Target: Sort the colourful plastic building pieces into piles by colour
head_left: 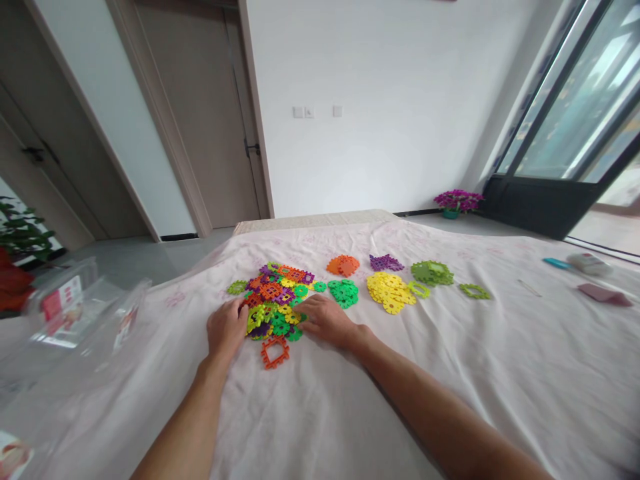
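A mixed pile of flat plastic interlocking pieces (270, 291) in purple, orange, yellow and green lies between my hands on the cloth. My left hand (227, 327) rests against the pile's left edge, its fingers curled and their tips partly hidden by the pieces. At the right edge, my right hand (325, 320) has its thumb and fingers drawn together beside green and yellow pieces; what they grip, if anything, is hidden. Closer to me lies an orange square frame piece (275, 352), apart from both hands.
Single-colour groups lie to the right: orange (343, 265), green (343, 293), purple (386, 263), yellow (390, 291) and olive-green pieces (432, 272). Clear plastic packaging (80, 313) sits on the left. A pink cloth (604, 294) is at the far right.
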`<state>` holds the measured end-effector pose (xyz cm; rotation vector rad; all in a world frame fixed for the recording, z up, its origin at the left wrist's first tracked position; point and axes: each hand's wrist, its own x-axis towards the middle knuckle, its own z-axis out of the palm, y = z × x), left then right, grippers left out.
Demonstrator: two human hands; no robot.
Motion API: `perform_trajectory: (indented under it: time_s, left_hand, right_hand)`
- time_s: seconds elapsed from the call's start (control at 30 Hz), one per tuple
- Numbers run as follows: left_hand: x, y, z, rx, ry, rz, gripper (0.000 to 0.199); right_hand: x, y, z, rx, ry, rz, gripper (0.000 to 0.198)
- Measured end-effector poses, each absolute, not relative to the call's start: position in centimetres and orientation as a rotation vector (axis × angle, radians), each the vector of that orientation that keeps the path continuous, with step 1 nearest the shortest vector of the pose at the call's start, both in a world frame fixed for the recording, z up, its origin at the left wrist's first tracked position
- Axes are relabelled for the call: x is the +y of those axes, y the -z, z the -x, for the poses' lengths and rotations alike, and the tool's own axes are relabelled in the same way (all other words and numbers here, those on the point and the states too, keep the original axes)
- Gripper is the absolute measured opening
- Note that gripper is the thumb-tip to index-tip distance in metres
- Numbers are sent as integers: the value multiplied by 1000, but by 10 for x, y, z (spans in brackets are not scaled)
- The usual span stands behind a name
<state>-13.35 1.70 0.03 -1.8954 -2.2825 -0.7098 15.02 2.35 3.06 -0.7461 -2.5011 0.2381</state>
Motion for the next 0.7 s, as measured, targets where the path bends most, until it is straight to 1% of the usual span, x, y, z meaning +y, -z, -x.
perform_trajectory:
  time_s: [0.2, 0.33, 0.57, 0.7]
  left_hand:
    - [17, -1, 133, -2279, 705, 1897, 40]
    - [16, -2, 133, -2277, 709, 1901, 40]
    - [16, -3, 132, -2304, 736, 1895, 40]
    - [16, -3, 132, -2299, 729, 1901, 40]
  right_hand:
    - [23, -28, -147, -2528, -171, 702, 24]
    - [23, -23, -147, -2498, -204, 672, 25]
    - [31, -14, -150, -2186, -315, 1010, 26]
    - [36, -14, -155, -2021, -349, 1123, 28]
